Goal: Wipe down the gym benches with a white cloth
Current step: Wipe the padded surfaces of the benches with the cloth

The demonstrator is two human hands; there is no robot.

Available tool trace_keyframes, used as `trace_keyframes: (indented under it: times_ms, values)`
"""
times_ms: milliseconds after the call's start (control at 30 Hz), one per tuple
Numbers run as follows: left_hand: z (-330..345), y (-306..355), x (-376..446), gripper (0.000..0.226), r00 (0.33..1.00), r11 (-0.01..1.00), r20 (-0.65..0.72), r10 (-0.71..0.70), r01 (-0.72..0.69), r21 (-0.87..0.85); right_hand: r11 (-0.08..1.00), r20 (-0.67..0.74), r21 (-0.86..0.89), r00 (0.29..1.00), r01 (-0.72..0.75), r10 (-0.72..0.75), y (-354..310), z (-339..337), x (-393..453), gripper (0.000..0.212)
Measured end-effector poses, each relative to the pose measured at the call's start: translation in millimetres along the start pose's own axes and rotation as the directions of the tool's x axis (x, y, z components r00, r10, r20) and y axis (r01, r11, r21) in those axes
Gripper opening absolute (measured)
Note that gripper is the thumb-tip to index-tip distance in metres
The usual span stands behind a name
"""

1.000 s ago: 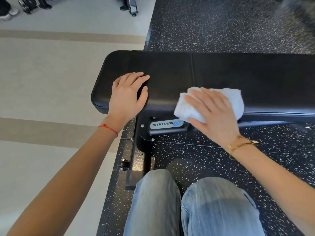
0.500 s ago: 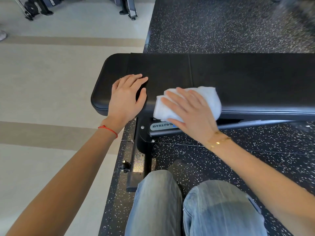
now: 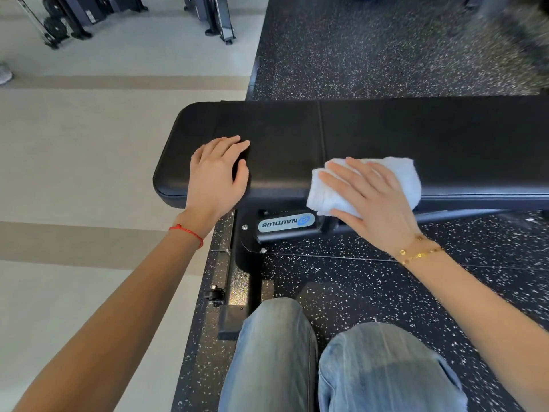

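Note:
A black padded gym bench runs across the view from centre left to the right edge. My right hand presses a folded white cloth flat against the bench's near edge, fingers spread over it. My left hand rests palm down on the pad near its left end, fingers apart, holding nothing. A red string sits on my left wrist and gold bracelets on my right.
The bench frame carries a Nautilus label and a foot bar with a small wheel. My knees in jeans are just below. Speckled black rubber floor lies under the bench, pale floor at left, machine bases behind.
My right hand slid the cloth left along the bench's near edge, then back to the right. My left hand stayed in place on the pad.

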State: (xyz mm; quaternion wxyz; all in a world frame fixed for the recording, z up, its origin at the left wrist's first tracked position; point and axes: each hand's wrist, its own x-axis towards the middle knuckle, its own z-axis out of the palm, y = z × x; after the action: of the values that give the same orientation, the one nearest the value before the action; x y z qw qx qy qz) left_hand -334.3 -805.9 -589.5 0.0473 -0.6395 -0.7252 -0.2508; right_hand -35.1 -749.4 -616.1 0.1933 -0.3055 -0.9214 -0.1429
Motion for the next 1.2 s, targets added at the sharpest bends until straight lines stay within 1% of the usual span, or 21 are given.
trace_keyframes:
  times_ms: [67,100,167,233,300,400,467,600,667,733,800,900,933,1000,1100,1167,1200]
  values:
    - [1.8,9.7,-0.9,0.036,1.0,1.0,-0.019,-0.017,0.018,0.01,1.0,0.047,-0.002,0.998,0.029,-0.029,17.8,-6.4,-11.1,0.058]
    - [3.6,16.7,-0.6,0.035,1.0,0.999,-0.03,0.003,-0.002,0.036,1.0,0.054,-0.002,0.999,0.005,-0.005,30.5,-10.2,-19.5,0.059]
    - [9.2,34.2,1.9,0.034,0.998,0.997,-0.032,0.056,-0.054,0.058,0.995,0.05,0.007,0.994,-0.098,0.097,51.8,-18.7,-38.9,0.06]
    - [16.5,55.7,6.0,0.035,0.996,0.996,-0.015,0.084,-0.083,0.038,0.985,0.047,0.013,0.984,-0.172,0.172,59.6,-24.9,-51.3,0.06]
    - [24.6,80.2,9.4,0.036,0.994,0.994,0.011,0.11,-0.11,0.012,0.982,0.059,0.007,0.981,-0.187,0.187,57.8,-25.8,-52.5,0.06]
    - [35.0,116.7,10.8,0.036,0.99,0.99,0.039,0.137,-0.136,-0.04,0.984,0.103,0.001,0.979,-0.176,0.175,57.2,-25.4,-48.6,0.059]
    - [40.6,135.1,9.9,0.036,0.988,0.989,0.05,0.143,-0.14,-0.057,0.985,0.108,0.005,0.98,-0.171,0.169,60.5,-24.9,-51.0,0.059]
    - [51.8,159.8,9.9,0.037,0.992,0.993,0.047,0.113,-0.111,-0.038,0.988,0.079,0.033,0.986,-0.151,0.148,63.4,-22.3,-52.4,0.058]
    - [58.6,170.1,9.0,0.038,0.995,0.997,0.052,0.079,-0.078,-0.023,0.991,0.082,0.036,0.989,-0.13,0.127,65.3,-20.6,-54.8,0.057]
    - [66.3,179.8,9.0,0.038,0.999,0.999,0.022,0.035,-0.036,0.006,0.994,0.084,0.019,0.991,-0.105,0.103,78.0,-22.7,-64.3,0.057]
    - [72.9,189.4,9.0,0.039,1.0,0.999,-0.003,0.003,-0.003,0.037,0.99,0.077,0.009,0.987,-0.144,0.142,103.6,-28.1,-88.7,0.056]
    - [83.4,210.7,13.7,0.039,1.0,0.999,-0.018,-0.017,0.018,0.033,0.974,0.076,0.007,0.972,-0.225,0.224,153.6,-44.7,-129.4,0.057]
    - [86.9,218.1,15.3,0.039,0.999,0.999,-0.021,-0.025,0.026,0.029,0.975,0.085,0.004,0.971,-0.223,0.222,163.2,-47.7,-134.1,0.057]
    - [93.7,229.9,17.4,0.039,0.998,0.997,-0.04,-0.053,0.055,0.049,0.982,0.09,-0.007,0.978,-0.187,0.187,162.3,-46.8,-126.8,0.057]
    - [98.4,236.6,18.6,0.04,0.991,0.99,-0.082,-0.102,0.109,0.089,0.997,0.085,-0.035,0.993,-0.074,0.077,138.3,-37.0,-106.8,0.061]
    - [98.9,235.6,18.4,0.039,0.989,0.988,-0.096,-0.113,0.121,0.09,0.999,0.09,-0.046,0.996,0.008,-0.004,145.7,-35.5,-110.9,0.063]
    - [99.0,234.8,18.2,0.039,0.989,0.989,-0.099,-0.113,0.122,0.088,0.999,0.088,-0.047,0.996,0.018,-0.013,157.6,-37.0,-118.7,0.064]
